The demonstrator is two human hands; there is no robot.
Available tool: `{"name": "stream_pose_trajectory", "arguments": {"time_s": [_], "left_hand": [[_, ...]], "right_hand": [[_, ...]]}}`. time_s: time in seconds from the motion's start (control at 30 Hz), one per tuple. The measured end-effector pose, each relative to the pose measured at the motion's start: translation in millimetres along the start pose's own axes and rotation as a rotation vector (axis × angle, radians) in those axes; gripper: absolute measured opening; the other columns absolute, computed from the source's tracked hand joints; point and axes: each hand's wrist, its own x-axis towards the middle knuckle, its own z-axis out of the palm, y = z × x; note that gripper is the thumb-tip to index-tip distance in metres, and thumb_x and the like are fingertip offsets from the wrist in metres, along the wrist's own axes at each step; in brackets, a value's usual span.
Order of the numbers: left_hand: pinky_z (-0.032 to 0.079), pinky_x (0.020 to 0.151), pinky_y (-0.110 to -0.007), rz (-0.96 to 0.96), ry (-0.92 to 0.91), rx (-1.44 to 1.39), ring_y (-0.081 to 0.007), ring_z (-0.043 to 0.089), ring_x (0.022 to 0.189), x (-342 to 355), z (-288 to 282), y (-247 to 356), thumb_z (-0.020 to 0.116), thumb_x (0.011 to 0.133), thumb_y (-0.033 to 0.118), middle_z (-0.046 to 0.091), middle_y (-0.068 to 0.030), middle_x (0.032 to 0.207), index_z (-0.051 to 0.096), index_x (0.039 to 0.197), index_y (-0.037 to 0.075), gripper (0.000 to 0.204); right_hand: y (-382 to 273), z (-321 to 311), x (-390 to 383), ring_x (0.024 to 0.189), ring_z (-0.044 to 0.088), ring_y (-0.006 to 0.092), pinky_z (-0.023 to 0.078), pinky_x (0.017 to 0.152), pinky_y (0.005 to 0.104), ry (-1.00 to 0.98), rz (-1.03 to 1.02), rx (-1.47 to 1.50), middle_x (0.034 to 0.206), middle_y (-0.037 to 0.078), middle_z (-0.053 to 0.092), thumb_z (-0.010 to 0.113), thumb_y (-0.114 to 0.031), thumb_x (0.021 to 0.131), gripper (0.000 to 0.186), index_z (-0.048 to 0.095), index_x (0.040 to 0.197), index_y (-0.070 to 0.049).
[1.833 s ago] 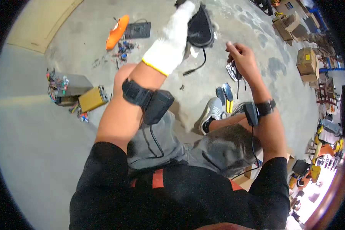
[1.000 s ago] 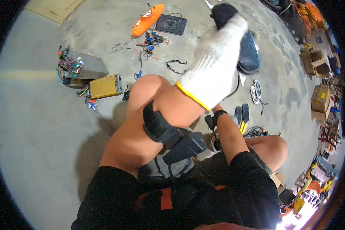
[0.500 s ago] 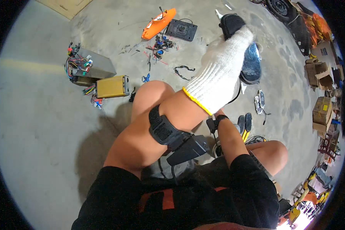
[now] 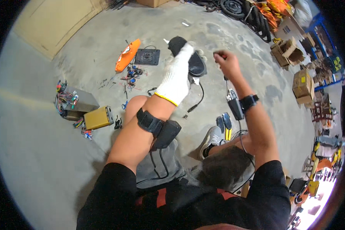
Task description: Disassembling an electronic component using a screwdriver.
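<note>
My left hand point(image 4: 180, 63), in a white knit glove with a yellow cuff, is closed on a black casing point(image 4: 197, 69) with two rounded ends and a glossy face. From the casing's lower side a black cable hangs with a plug point(image 4: 193, 109) at its end. Just right of the casing, and apart from it, is my bare right hand point(image 4: 229, 66), with its fingers curled. A thin shaft point(image 4: 226, 83) points down from that fist, like a screwdriver's; the handle is mostly hidden. Below it lie silver metal parts point(image 4: 232, 94), partly covered by a black box on my right forearm.
An orange shell point(image 4: 128, 55), a black square plate point(image 4: 147, 56) and loose connectors point(image 4: 132, 73) lie ahead on the left. Nearer are a grey metal box point(image 4: 82, 99) with wires and a gold box point(image 4: 98, 118). Yellow-handled pliers point(image 4: 228, 132) lie by my shoe; cartons point(image 4: 303, 86) stand at right.
My right hand has come out from beneath my left forearm and risen to the casing's right, with the thin-shafted tool now visible. The view has shifted, showing more floor ahead. My left hand keeps its hold.
</note>
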Motion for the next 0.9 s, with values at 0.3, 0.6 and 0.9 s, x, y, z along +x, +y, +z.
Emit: {"name": "stream_pose_trajectory", "arguments": {"time_s": [0.3, 0.6, 0.9], "left_hand": [[0.056, 0.064, -0.035, 0.086, -0.080, 0.087, -0.0213, 0.068, 0.073, -9.6, 24.2, -34.0, 0.067, 0.093, 0.026, 0.068, -0.0081, 0.086, 0.060, 0.101, 0.009, 0.020], [0.055, 0.065, -0.030, 0.182, -0.295, 0.075, -0.0174, 0.067, 0.076, -24.5, 32.0, -38.3, 0.070, 0.091, 0.028, 0.069, -0.0073, 0.088, 0.062, 0.105, 0.007, 0.026], [0.058, 0.079, -0.039, 0.197, -0.382, 0.161, -0.0237, 0.067, 0.093, -21.8, 37.0, -43.4, 0.070, 0.091, 0.033, 0.066, -0.0090, 0.104, 0.054, 0.122, 0.010, 0.042]], "right_hand": [[-81.3, -63.8, -123.9, 0.064, 0.059, 0.0094, 0.047, 0.058, 0.0235, 0.077, 0.145, 0.555, 0.077, 0.006, 0.068, 0.072, -0.017, 0.087, 0.024, 0.069, 0.100, 0.003], [-69.7, -47.6, -150.0, 0.072, 0.060, 0.0065, 0.048, 0.063, 0.0225, 0.032, -0.022, 0.553, 0.081, 0.001, 0.068, 0.074, -0.014, 0.086, 0.018, 0.070, 0.098, -0.002], [-62.2, -53.6, -145.0, 0.074, 0.057, 0.0068, 0.047, 0.067, 0.0235, 0.073, 0.024, 0.526, 0.082, 0.001, 0.067, 0.072, -0.015, 0.088, 0.018, 0.069, 0.099, -0.001]]}}
